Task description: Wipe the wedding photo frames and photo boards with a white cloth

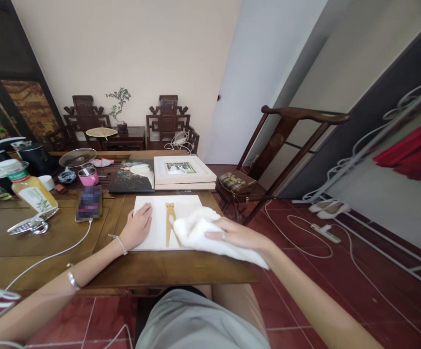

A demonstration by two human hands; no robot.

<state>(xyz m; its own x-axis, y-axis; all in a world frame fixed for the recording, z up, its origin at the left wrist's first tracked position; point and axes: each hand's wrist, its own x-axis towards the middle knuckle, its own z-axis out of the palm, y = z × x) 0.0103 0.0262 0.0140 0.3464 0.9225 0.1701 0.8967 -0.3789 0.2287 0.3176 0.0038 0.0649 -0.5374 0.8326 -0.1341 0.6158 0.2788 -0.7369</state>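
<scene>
We sit at the near edge of the table (167, 269). A white board (185, 202) lies flat just in from that edge, towards the right corner. We judge it stiff, thin and light, so it would slide on the wood if nothing pinned it. Its pale face would likely mark easily, so the bare margins and edges are the places to hold. Behind it, towards the far edge, lie a dark painting (132, 177) and a pale frame (183, 169).

The cloth (199, 230) is white, soft and limp. It is bunched over the board's right half and trails off the table's right edge, and it looks best gripped in a loose wad.

Our left hand (137, 228) lies open, palm down, with fingers spread on the board's left margin. Our right hand (237, 236) is closed loosely over the cloth, pressing it down. A small gold figure (170, 223) sits on the board between the hands, its lower right part under the cloth. It looks delicate, so we should not press hard there.
</scene>
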